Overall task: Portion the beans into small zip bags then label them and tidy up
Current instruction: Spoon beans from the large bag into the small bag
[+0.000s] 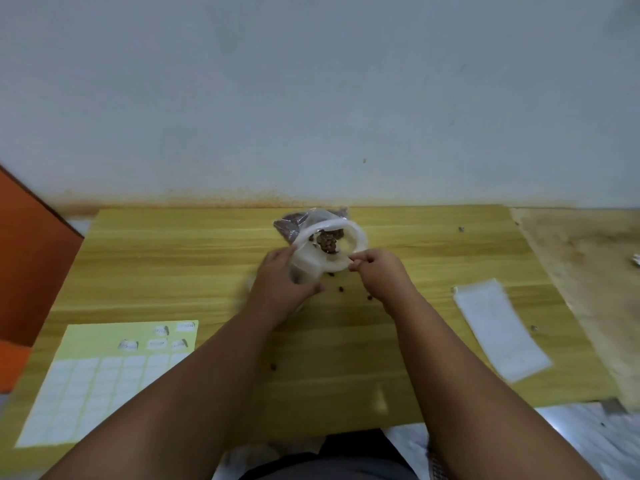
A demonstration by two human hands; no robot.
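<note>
A small clear zip bag (341, 263) is held open at its mouth above the wooden table (173, 258). My left hand (280, 282) grips its left rim and my right hand (375, 271) pinches its right rim. Brown beans (329, 242) show through the opening. Behind it lies a larger clear bag of beans (289, 225) near the wall. Several loose beans (341, 289) are scattered on the table beside my hands, and one more loose bean (274, 367) lies nearer to me.
A yellow label sheet (104, 382) with white stickers, some written on, lies at the front left. A stack of flat empty zip bags (498, 327) lies at the right. An orange panel (31, 265) stands at the left edge. A rough wooden board (588, 271) adjoins the table's right side.
</note>
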